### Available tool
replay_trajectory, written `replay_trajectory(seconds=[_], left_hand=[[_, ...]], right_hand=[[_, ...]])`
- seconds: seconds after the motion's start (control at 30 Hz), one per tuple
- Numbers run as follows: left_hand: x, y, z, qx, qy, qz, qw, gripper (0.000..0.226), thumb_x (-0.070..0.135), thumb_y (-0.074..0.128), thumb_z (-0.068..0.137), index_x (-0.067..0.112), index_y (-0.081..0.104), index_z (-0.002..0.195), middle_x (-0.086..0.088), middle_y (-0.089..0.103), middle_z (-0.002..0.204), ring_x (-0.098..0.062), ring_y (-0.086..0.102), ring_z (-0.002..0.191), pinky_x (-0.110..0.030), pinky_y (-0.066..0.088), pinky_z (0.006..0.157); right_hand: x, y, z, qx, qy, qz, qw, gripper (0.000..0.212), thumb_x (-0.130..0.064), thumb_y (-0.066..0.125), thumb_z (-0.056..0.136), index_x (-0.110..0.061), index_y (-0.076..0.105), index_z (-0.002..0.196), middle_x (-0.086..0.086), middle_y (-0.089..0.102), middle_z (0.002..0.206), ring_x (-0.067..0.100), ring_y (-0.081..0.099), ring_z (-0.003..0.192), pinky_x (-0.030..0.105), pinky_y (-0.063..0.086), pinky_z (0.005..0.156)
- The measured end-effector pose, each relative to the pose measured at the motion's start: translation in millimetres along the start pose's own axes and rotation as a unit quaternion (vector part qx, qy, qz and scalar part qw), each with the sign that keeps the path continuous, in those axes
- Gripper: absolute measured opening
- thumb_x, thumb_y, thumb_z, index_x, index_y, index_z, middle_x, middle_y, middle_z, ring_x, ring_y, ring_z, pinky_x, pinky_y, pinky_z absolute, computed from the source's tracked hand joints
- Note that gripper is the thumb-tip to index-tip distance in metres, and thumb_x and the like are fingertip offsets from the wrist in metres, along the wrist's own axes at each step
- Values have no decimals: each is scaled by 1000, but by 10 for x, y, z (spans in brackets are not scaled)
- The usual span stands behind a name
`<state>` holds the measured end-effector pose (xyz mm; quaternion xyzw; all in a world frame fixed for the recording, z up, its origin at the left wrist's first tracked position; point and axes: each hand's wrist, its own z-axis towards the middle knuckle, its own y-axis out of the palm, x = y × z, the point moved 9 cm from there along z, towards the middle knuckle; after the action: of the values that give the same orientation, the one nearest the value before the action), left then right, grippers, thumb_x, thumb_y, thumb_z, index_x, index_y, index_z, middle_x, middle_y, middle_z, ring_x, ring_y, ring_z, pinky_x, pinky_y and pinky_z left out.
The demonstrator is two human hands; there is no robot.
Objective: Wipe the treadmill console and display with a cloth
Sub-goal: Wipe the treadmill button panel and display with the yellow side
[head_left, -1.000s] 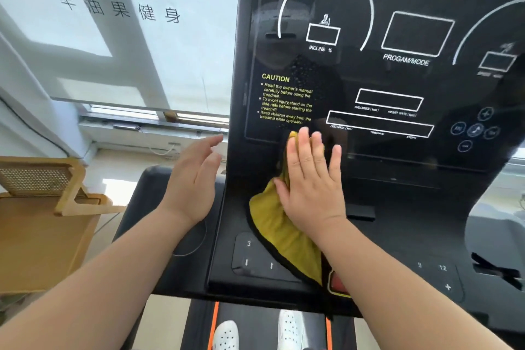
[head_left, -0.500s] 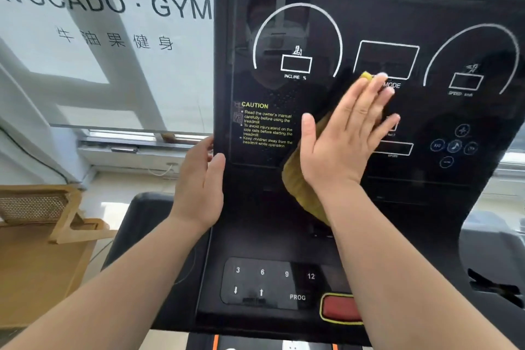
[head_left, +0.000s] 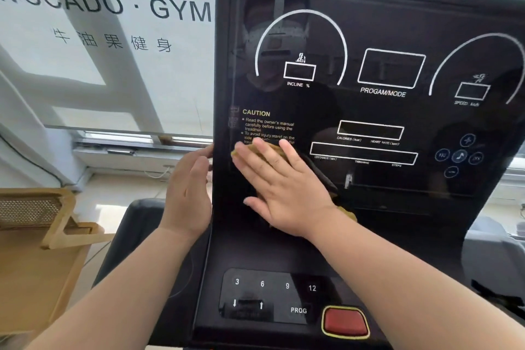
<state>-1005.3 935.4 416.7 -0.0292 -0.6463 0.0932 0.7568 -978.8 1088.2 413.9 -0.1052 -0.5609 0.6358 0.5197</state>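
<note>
Cloth (head_left: pixel 274 148) yellow, bunched under flat R hand (head_left: pixel 284 187) on glossy black display (head_left: pixel 369 111)

A big white blind (head_left: pixel 119 85) covers the window, and soft daylight comes through it. Black letters (head_left: pixel 159 10) on it say GYM. Under it runs a pale window ledge (head_left: pixel 113 158). A wooden chair (head_left: pixel 48 239) stands on the light floor (head_left: pixel 119 202), in a sunny patch.
</note>
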Motion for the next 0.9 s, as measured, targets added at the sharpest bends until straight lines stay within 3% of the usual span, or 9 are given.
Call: replay_trajectory(seconds=[0.07,0.2,0.33,0.4,0.5,0.67,0.83,0.9], left_hand=[[-32,-19,41,-1,-19,-19,1000,48,51,29,88,39,68,112,12,71,113,-9,65,101,-38,52,85],[-75,-14,25,-33,-38,-33,998,49,52,30,88,37,67,117,10,67,118,-4,65,104,-36,56,86],[-35,-1,8,-68,-54,-74,993,42,41,31,94,50,57,125,26,70,106,4,66,99,-15,53,72],[-5,-6,32,-84,-61,-74,992,38,40,34,102,53,53,132,24,70,106,8,65,96,-10,50,67],[6,-10,68,-112,-67,-63,989,40,41,30,106,55,51,137,16,66,119,8,65,97,-13,51,66],[-89,-3,68,-137,-81,-66,985,58,67,30,82,62,49,136,13,64,131,-3,64,110,-36,51,81],[-109,-6,84,-139,-80,-67,985,59,66,28,82,60,49,137,8,62,132,-10,63,114,-44,55,87],[-111,-18,92,-140,-81,-60,985,50,61,29,90,61,49,136,7,62,131,-13,63,116,-45,56,88]], right_hand=[[197,18,-178,-4,9,-17,1000,74,-57,28,106,-20,7,166,0,-5,173,22,-6,160,48,-9,128],[986,-232,-179,29,147,-38,988,76,-55,38,102,-19,14,164,6,4,173,35,4,158,53,-12,126],[1528,-618,373,45,242,-20,969,78,-59,37,103,-18,13,165,17,4,173,44,1,158,60,-9,123],[1571,-765,675,51,244,-25,968,82,-65,33,102,-19,9,166,17,4,173,45,2,158,63,-3,124],[1406,-831,971,52,205,-35,977,84,-68,29,102,-20,7,166,13,4,174,41,2,159,62,0,126],[808,-590,979,28,50,-69,996,80,-67,25,103,-21,5,166,6,0,174,34,-2,160,56,-7,127],[214,-138,457,-26,-139,-79,987,76,-60,31,106,-22,6,167,2,-3,174,29,-7,160,53,-8,128],[187,-65,271,-49,-205,-83,974,76,-60,32,106,-22,6,167,0,-2,174,27,-8,160,51,-8,128]])
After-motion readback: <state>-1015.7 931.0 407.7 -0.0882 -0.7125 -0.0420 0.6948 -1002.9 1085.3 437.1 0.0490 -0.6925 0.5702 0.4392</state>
